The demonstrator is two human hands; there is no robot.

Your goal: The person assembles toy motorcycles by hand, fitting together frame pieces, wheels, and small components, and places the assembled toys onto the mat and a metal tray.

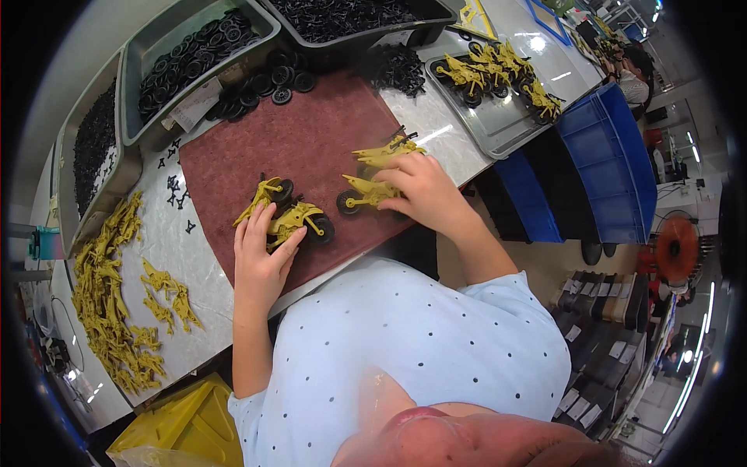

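Head view | left hand [261,261] grips yellow toy motorcycle [298,222] at 9 o'clock | right hand [420,191] clasps second toy motorcycle [364,194] on maroon mat [303,140]

Pale blue short-sleeved shirt [420,342] (small dark dots all over); bare forearms.
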